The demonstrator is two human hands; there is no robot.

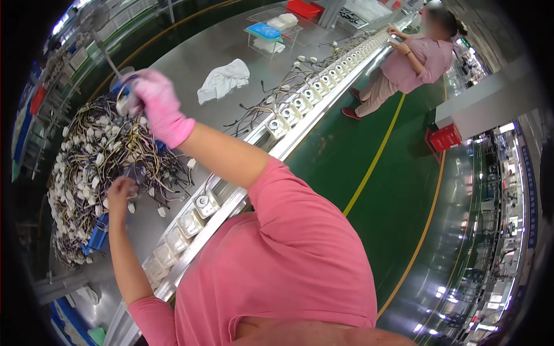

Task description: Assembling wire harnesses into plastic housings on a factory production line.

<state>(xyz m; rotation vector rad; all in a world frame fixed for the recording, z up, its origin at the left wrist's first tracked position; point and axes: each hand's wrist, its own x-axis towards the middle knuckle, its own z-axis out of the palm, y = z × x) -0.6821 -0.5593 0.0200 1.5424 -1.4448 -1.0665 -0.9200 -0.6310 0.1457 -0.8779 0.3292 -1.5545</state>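
A big heap of wire leads with white plug connectors (86, 167) lies at the left of the metal table. My right hand (158, 106), in a pink glove, is raised over its far side, fingers closed around a pale part with dark wire; the part's exact kind is unclear. My bare left hand (121, 190) reaches into the near side of the heap, its fingers bent and blurred, and whether they grip a wire is unclear. Between my body and the heap, white square housings (205, 205) stand in a row on a rail; one shows a round dark-centred part.
Farther along the rail, more housings (301, 104) with wires trailing onto the table run toward a co-worker (412, 60) handling the row. A white cloth (224, 81) lies mid-table. Beyond it stands a clear stand (274, 43) with a blue tray. A blue bin edge (99, 232) shows under the heap.
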